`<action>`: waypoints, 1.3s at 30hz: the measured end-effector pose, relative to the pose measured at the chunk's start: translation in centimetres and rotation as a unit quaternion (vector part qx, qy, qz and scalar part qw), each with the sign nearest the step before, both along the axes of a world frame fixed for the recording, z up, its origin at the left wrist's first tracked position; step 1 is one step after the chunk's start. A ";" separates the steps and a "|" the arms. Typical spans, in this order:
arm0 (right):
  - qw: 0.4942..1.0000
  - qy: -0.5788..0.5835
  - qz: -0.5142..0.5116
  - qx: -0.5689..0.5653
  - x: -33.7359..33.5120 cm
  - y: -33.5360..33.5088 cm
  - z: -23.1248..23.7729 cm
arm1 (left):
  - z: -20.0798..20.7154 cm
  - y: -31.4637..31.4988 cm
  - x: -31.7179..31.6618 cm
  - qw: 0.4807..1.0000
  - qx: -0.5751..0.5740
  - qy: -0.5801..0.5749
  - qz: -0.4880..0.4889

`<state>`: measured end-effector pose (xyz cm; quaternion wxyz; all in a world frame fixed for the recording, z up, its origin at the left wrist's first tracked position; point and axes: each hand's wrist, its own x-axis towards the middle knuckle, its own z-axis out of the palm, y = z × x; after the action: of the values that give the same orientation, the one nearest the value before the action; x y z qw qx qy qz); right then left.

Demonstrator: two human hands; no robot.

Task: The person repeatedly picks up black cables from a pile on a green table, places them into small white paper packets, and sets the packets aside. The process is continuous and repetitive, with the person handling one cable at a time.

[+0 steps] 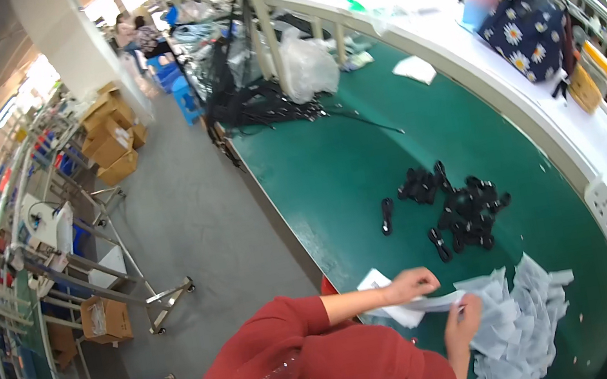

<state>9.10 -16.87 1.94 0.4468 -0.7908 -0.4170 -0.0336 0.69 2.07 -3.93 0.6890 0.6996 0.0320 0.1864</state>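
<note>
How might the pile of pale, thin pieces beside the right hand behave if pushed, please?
The pale pile would probably feel light and floppy, since its pieces look thin and crumpled. It may well spread rather than move as one, because they seem loosely overlapped.

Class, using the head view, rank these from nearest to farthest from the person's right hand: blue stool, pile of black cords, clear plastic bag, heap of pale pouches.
From the right hand:
1. Heap of pale pouches: just right.
2. Pile of black cords: ahead.
3. Clear plastic bag: far ahead, leftward.
4. Blue stool: beyond the table's left edge.
</note>
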 end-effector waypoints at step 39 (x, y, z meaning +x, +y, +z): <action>0.977 0.160 -0.142 -0.005 0.5 2.1 -8.1 | -2.1 1.1 -4.9 0.959 0.222 0.170 -0.043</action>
<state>9.63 -14.79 -6.17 0.4943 -0.8395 -0.2232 0.0328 -4.23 3.21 -6.06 0.5080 0.8572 0.0760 0.0371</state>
